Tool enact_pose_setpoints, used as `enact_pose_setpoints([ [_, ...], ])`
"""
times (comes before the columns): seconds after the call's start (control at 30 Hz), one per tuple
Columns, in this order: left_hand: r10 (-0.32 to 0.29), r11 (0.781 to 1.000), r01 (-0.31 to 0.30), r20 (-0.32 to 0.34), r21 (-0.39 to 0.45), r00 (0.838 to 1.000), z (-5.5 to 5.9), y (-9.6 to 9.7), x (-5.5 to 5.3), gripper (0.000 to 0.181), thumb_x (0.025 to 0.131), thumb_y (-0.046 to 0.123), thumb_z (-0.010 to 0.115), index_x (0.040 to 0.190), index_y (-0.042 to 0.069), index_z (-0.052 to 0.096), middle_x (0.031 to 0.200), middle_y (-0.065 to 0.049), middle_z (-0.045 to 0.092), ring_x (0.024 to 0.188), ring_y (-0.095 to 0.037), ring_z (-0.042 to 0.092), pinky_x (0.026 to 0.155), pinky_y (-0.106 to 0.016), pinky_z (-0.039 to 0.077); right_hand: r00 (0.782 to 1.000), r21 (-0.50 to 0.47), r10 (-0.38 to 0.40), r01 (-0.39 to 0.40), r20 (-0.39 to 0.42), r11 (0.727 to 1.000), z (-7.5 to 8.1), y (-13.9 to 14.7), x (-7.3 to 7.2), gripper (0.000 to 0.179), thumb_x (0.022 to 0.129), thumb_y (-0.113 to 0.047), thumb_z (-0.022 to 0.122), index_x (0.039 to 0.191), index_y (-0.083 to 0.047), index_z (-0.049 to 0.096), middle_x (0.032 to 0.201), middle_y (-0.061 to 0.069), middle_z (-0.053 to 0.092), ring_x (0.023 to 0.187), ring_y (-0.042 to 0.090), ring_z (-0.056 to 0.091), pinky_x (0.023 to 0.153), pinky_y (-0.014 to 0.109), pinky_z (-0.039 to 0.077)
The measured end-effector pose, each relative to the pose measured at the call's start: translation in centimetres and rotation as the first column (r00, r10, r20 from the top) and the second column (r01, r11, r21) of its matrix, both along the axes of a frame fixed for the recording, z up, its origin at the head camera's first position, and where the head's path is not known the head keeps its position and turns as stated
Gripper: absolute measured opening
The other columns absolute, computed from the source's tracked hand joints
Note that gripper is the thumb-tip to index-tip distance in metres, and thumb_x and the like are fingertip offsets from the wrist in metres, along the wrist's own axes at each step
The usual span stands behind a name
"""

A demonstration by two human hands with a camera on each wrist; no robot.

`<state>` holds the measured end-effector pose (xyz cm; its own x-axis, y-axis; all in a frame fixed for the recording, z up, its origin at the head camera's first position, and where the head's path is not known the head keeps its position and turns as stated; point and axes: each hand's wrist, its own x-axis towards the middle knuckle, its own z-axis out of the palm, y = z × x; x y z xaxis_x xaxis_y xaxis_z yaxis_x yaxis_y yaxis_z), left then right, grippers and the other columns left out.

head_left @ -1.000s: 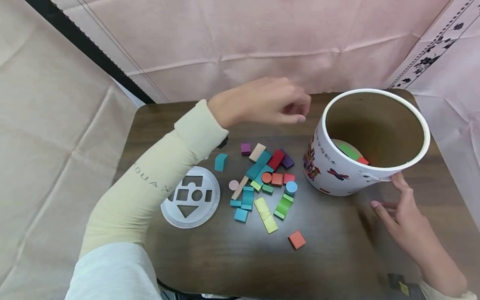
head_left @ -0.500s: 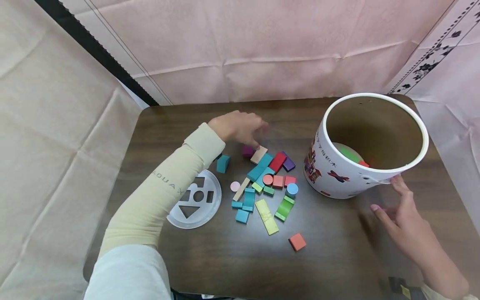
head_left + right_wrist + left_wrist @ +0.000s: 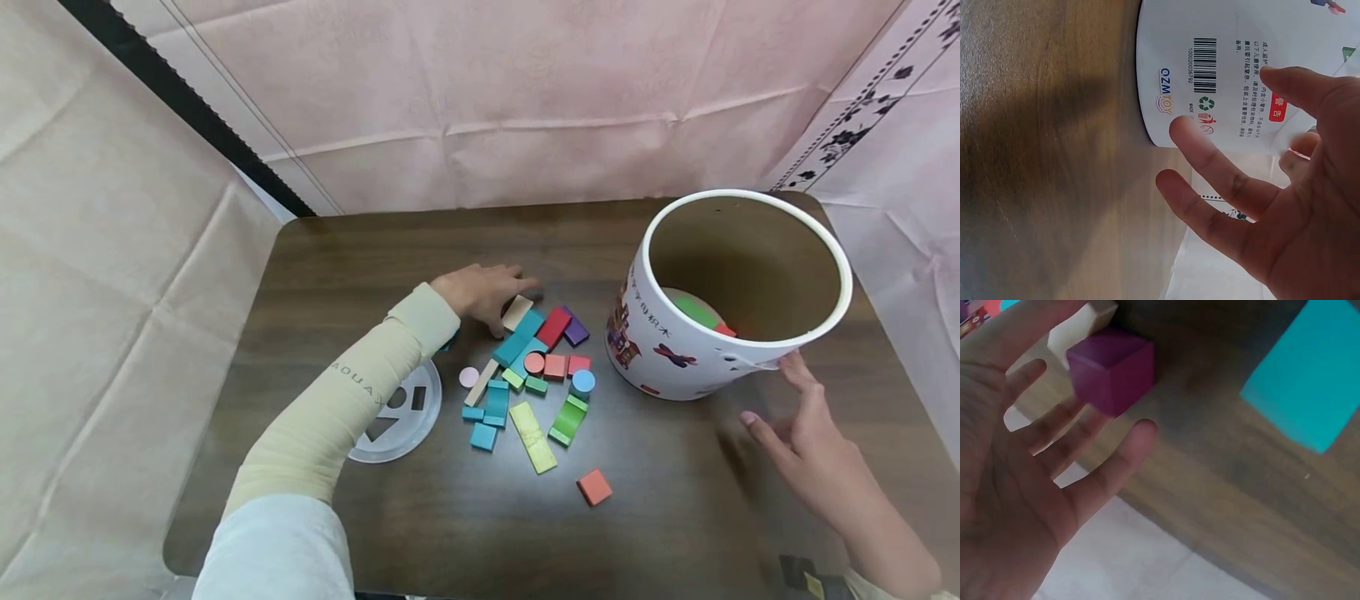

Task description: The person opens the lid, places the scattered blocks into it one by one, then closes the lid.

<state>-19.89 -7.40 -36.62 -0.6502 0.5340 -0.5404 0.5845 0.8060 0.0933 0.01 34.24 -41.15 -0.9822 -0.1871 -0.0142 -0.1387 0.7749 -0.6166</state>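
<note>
My left hand (image 3: pixel 483 293) reaches low over the table at the far side of the block pile. In the left wrist view its fingers spread loosely behind a purple cube (image 3: pixel 1112 375), which the hand hides in the head view. A pale wooden block (image 3: pixel 1079 328) lies beside the cube, and a teal block (image 3: pixel 1313 372) stands apart to the right. With its fingertips at the handle side of a white toy bucket (image 3: pixel 667 358), my right hand (image 3: pixel 821 454) touches the bucket. Two fingers (image 3: pixel 1225 178) of that hand extend loosely in the right wrist view.
Several coloured blocks spread over the brown table (image 3: pixel 450 525), with an orange square block (image 3: pixel 594 487) nearer the front. A white lid with shaped holes (image 3: pixel 408 433) lies partly under the left sleeve. Inside the bucket sits a green piece (image 3: pixel 693 308). Pale cloth surrounds the table.
My left hand has come down from beside the bucket, moving left and nearer to the purple cube. My right hand and the bucket have hardly moved.
</note>
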Motion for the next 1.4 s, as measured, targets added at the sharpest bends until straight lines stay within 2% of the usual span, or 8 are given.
enact_pose_setpoints([
  [0.13, 0.016, 0.999, -0.016, 0.008, 0.038, 1.000, -0.8, -0.4, 0.2, 0.084, 0.090, 0.035, 0.083, 0.161, 0.031, 0.038, 0.147, -0.007, 0.045, 0.128, -0.026, 0.046, 0.105, -0.049, 0.049, 1.000, 0.009, -0.004, 0.004, 0.008, 1.000, 0.0, -0.1, -0.1, 0.085, 0.104, -0.015, 0.068, 0.158, 0.011, 0.008, 0.174, 0.026, -0.001, 0.072, -0.019, 0.050, 0.054, 0.040, 0.044],
  [0.27, 0.018, 0.997, -0.018, -0.003, 0.078, 1.000, -1.3, -0.6, 0.4, 0.078, 0.092, 0.033, 0.081, 0.160, 0.032, 0.041, 0.147, -0.008, 0.044, 0.127, -0.027, 0.046, 0.100, -0.046, 0.052, 1.000, 0.005, -0.007, 0.007, 0.012, 1.000, 0.0, -0.2, -0.1, 0.086, 0.104, -0.014, 0.068, 0.158, 0.011, 0.007, 0.174, 0.027, -0.001, 0.072, -0.019, 0.051, 0.054, 0.042, 0.044],
  [0.4, 0.028, 0.994, -0.027, -0.006, 0.101, 1.000, -1.7, -0.7, 0.6, 0.075, 0.094, 0.031, 0.080, 0.159, 0.032, 0.044, 0.148, -0.008, 0.043, 0.128, -0.026, 0.045, 0.102, -0.047, 0.051, 1.000, 0.010, -0.005, 0.005, 0.011, 1.000, -0.1, -0.2, -0.1, 0.086, 0.103, -0.014, 0.069, 0.157, 0.011, 0.006, 0.173, 0.028, -0.002, 0.070, -0.019, 0.050, 0.053, 0.045, 0.044],
  [0.53, 0.038, 0.993, -0.038, 0.003, 0.108, 0.999, -1.9, -0.7, 0.7, 0.073, 0.095, 0.030, 0.080, 0.159, 0.029, 0.045, 0.151, -0.007, 0.043, 0.131, -0.025, 0.043, 0.107, -0.050, 0.048, 1.000, 0.014, -0.008, 0.008, 0.000, 1.000, -0.1, -0.1, 0.1, 0.085, 0.104, -0.014, 0.068, 0.157, 0.011, 0.007, 0.173, 0.028, -0.001, 0.065, -0.015, 0.049, 0.052, 0.043, 0.041],
  [0.6, 0.040, 0.994, -0.040, -0.001, 0.106, 0.999, -2.0, -0.8, 0.7, 0.072, 0.095, 0.030, 0.079, 0.159, 0.026, 0.046, 0.153, -0.007, 0.043, 0.133, -0.025, 0.043, 0.109, -0.052, 0.047, 1.000, 0.014, -0.011, 0.011, -0.007, 1.000, -0.1, -0.1, 0.1, 0.086, 0.104, -0.014, 0.068, 0.158, 0.010, 0.006, 0.173, 0.027, -0.001, 0.064, -0.012, 0.047, 0.051, 0.037, 0.038],
  [0.77, 0.028, 0.995, -0.024, -0.044, 0.093, 0.999, -2.4, -1.0, 0.8, 0.066, 0.097, 0.033, 0.078, 0.156, 0.021, 0.052, 0.152, -0.007, 0.048, 0.131, -0.024, 0.048, 0.108, -0.052, 0.050, 0.999, 0.019, -0.015, 0.016, -0.029, 1.000, -0.1, -0.3, 0.2, 0.086, 0.104, -0.015, 0.068, 0.160, 0.006, 0.006, 0.174, 0.025, 0.002, 0.061, -0.006, 0.040, 0.046, 0.030, 0.033],
  [1.17, 0.032, 0.995, -0.024, -0.087, 0.095, 0.996, -3.0, -1.0, 0.5, 0.064, 0.093, 0.036, 0.081, 0.149, 0.016, 0.058, 0.145, -0.008, 0.055, 0.120, -0.022, 0.054, 0.102, -0.047, 0.054, 0.998, -0.015, -0.011, 0.011, -0.055, 1.000, -0.5, 0.0, 0.5, 0.084, 0.104, -0.015, 0.067, 0.161, 0.005, 0.008, 0.175, 0.023, 0.005, 0.054, -0.002, 0.035, 0.044, 0.031, 0.028],
  [1.4, 0.077, 0.991, -0.069, -0.074, 0.116, 0.994, -3.0, -1.4, 0.7, 0.067, 0.092, 0.041, 0.080, 0.149, 0.014, 0.057, 0.139, -0.008, 0.055, 0.114, -0.022, 0.056, 0.100, -0.044, 0.056, 0.998, -0.020, -0.022, 0.021, -0.064, 1.000, -0.6, 0.0, 0.3, 0.085, 0.103, -0.014, 0.068, 0.162, 0.002, 0.009, 0.175, 0.022, 0.005, 0.055, -0.001, 0.033, 0.045, 0.031, 0.028],
])
